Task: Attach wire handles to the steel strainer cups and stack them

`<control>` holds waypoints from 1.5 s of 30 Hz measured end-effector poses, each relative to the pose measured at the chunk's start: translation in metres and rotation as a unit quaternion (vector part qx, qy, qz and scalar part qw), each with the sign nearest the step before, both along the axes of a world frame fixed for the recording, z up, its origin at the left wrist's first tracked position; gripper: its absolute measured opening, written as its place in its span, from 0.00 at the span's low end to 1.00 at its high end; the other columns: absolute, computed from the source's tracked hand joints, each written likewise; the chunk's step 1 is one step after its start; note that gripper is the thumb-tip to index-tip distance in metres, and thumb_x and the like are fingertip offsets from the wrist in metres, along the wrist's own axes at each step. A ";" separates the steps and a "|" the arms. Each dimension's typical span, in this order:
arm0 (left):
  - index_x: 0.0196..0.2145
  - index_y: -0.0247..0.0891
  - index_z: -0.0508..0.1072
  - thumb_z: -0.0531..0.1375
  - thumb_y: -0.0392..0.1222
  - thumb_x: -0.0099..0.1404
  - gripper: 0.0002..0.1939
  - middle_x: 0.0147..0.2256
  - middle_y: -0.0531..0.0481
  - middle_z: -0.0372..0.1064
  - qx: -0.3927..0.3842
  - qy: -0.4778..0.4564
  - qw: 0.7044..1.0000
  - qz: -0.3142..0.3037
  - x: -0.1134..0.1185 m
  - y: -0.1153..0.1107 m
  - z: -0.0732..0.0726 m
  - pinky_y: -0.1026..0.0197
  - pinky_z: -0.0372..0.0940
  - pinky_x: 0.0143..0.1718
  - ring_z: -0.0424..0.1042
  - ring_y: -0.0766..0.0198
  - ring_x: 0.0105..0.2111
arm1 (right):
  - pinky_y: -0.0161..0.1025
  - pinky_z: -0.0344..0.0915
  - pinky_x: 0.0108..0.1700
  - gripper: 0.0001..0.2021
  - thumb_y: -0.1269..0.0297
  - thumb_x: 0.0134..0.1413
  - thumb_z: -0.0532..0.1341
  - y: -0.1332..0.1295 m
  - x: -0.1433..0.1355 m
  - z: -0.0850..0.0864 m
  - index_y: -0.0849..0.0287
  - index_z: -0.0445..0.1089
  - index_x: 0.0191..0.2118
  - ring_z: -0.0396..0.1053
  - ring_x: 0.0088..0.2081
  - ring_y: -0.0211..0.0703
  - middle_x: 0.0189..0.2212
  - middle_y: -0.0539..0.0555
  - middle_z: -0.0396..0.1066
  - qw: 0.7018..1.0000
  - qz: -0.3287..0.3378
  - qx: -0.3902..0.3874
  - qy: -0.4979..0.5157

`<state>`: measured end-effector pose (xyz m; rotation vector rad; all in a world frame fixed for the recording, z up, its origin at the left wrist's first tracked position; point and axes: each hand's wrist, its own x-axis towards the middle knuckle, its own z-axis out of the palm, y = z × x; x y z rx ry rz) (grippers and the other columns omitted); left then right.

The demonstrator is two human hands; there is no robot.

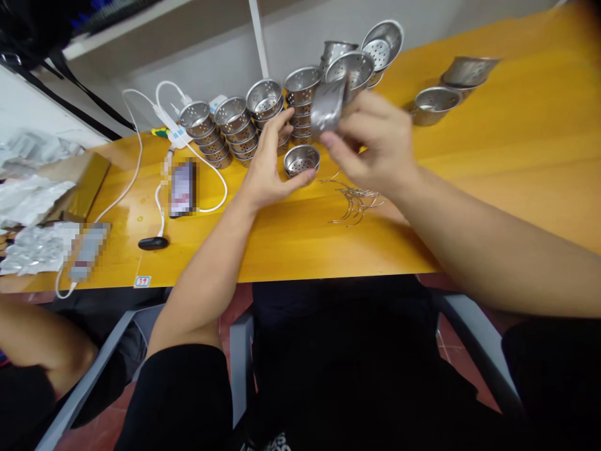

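Note:
Pinched between the thumb and fingers of my right hand [375, 138] is a perforated metal cup [327, 108], tilted on its side and a little blurred. It is raised above the table. My left hand [270, 166] is open, thumb and fingers spread beside a single low perforated cup [302, 160] standing upright on the table. The left thumb lies at that cup's front edge; whether it presses on it I cannot tell. Just right of this cup lies a loose pile of thin curved wires [359, 199].
Behind my hands stand several stacks of perforated cups [244, 134], with more cups [434, 105] at the right. A phone [182, 188], white cables [224, 181] and a black oval device [153, 243] lie left. Plastic bags [35, 194] crowd the far left, where another person's arm [47, 332] shows.

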<state>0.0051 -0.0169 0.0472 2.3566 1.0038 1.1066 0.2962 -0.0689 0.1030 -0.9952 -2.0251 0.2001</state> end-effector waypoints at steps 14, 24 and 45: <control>0.89 0.58 0.59 0.65 0.95 0.77 0.60 0.81 0.36 0.71 0.091 -0.047 0.991 -0.088 -0.001 0.036 -0.040 0.32 0.78 0.83 0.81 0.32 0.80 | 0.54 0.81 0.45 0.37 0.18 0.85 0.68 0.031 -0.011 -0.047 0.50 0.83 0.41 0.75 0.40 0.54 0.40 0.58 0.75 0.975 0.203 -0.011 0.090; 0.82 0.54 0.73 0.55 0.88 0.88 0.45 0.63 0.43 0.86 0.066 -0.088 0.991 -0.070 -0.006 0.027 -0.028 0.33 0.81 0.80 0.92 0.41 0.66 | 0.56 0.86 0.50 0.43 0.07 0.75 0.68 0.021 -0.007 -0.037 0.49 0.83 0.54 0.75 0.44 0.54 0.54 0.62 0.80 0.968 0.225 -0.105 0.037; 0.83 0.56 0.72 0.61 0.92 0.81 0.51 0.69 0.41 0.84 0.086 -0.091 0.988 -0.094 -0.005 0.032 -0.035 0.37 0.86 0.70 0.92 0.42 0.64 | 0.57 0.85 0.50 0.38 0.16 0.56 0.89 0.024 -0.011 -0.032 0.45 0.81 0.41 0.77 0.42 0.56 0.40 0.53 0.85 0.913 0.251 -0.247 0.205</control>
